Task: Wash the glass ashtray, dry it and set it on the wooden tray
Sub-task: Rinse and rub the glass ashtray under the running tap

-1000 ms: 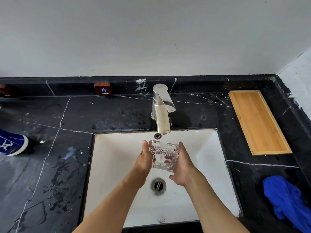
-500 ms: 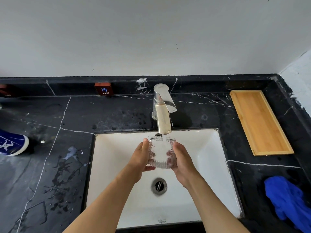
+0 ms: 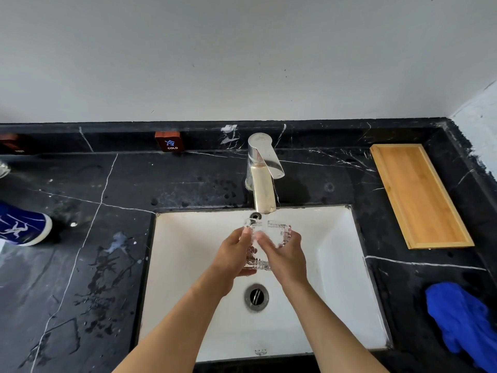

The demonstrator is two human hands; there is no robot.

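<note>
The ribbed glass ashtray [image 3: 279,231] is held over the white sink [image 3: 336,265], directly under the running faucet [image 3: 262,181]. My left hand [image 3: 234,254] grips its left side. My right hand [image 3: 285,254] lies across its front and right side, with fingers over the glass. Water streams onto the ashtray's top. The wooden tray [image 3: 419,195] lies bare on the black counter at the back right.
A crumpled blue cloth [image 3: 462,321] lies on the counter at the front right. A blue and white object [image 3: 21,227] sits at the left edge. A red "COLD" tag [image 3: 169,142] stands on the back ledge. Water spots mark the counter to the left.
Both hands have turned the ashtray under the stream. My right hand has slid from its right side across its front.
</note>
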